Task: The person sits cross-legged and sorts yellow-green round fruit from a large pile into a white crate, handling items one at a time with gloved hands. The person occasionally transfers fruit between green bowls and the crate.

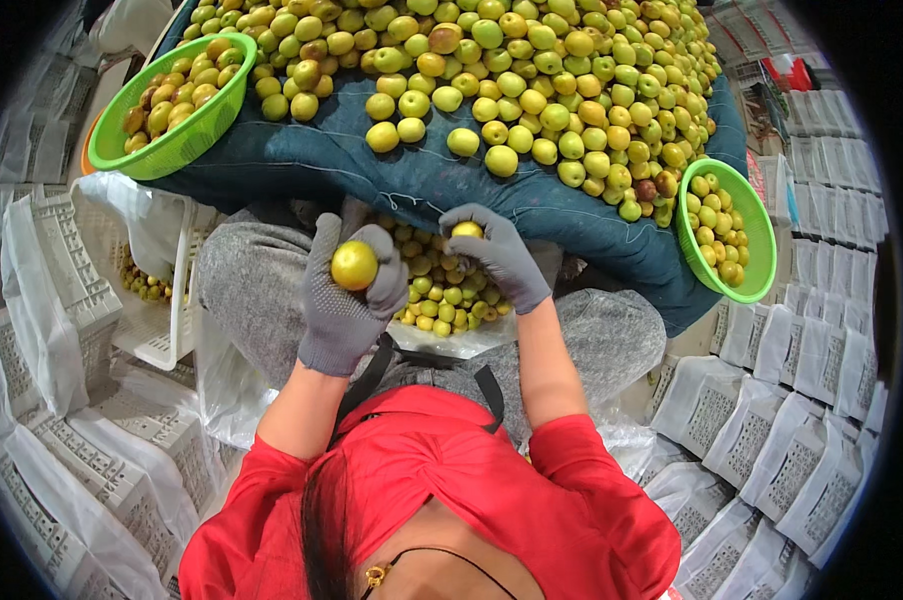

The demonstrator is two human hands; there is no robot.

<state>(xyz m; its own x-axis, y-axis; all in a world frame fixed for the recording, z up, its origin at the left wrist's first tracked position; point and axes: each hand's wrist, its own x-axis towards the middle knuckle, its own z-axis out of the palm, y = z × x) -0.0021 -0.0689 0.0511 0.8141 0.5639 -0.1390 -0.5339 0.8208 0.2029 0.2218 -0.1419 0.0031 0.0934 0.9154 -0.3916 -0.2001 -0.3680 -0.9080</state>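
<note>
Both my hands wear grey gloves, the left one dotted on the palm. My left hand (pixel 354 289) is turned palm up with a yellow-green round fruit, perhaps a jujube (pixel 354 265), held in its fingers. In my right hand (pixel 493 251) another yellow fruit (pixel 467 230) sits between thumb and fingers. Below and between the hands, many small green and yellow fruits (pixel 442 309) lie in a clear plastic liner at my lap. A large heap of green and yellow fruits (pixel 556 116) covers the dark blue cloth (pixel 309 161) before me.
Green plastic baskets of fruit stand at the cloth's left (pixel 230 105) and right (pixel 765 262) edges. A white plastic crate (pixel 178 300) with fruit is at my left. Stacked crates with white liners (pixel 766 442) surround me on both sides.
</note>
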